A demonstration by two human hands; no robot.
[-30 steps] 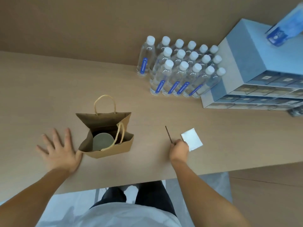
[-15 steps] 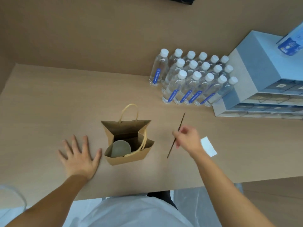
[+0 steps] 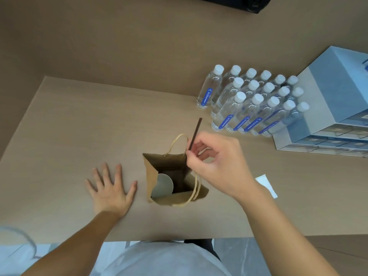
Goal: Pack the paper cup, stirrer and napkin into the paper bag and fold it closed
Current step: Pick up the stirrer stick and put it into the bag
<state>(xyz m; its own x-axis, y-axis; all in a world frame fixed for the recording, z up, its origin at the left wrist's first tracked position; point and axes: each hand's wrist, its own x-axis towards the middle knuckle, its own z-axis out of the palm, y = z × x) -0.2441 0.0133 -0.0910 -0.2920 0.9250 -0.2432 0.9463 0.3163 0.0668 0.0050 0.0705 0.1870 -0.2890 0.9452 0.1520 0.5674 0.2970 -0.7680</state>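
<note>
Bottles (image 3: pixel 251 100) and boxes (image 3: pixel 328 108) stood far right; napkin (image 3: pixel 266 185) lay right. Right hand (image 3: pixel 217 166) pinched the stirrer (image 3: pixel 195 134) over the open bag (image 3: pixel 175 180) holding the cup (image 3: pixel 163 186); left hand (image 3: pixel 110 188) lay flat, fingers spread.

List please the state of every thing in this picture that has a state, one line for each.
Paper bag: upright, open.
Paper cup: inside the bag.
Stirrer: pinched in the right hand, above the bag's mouth.
Napkin: flat on the table, not packed.
Left hand: flat on the table, holding nothing.
Water bottles: upright, capped.
</note>
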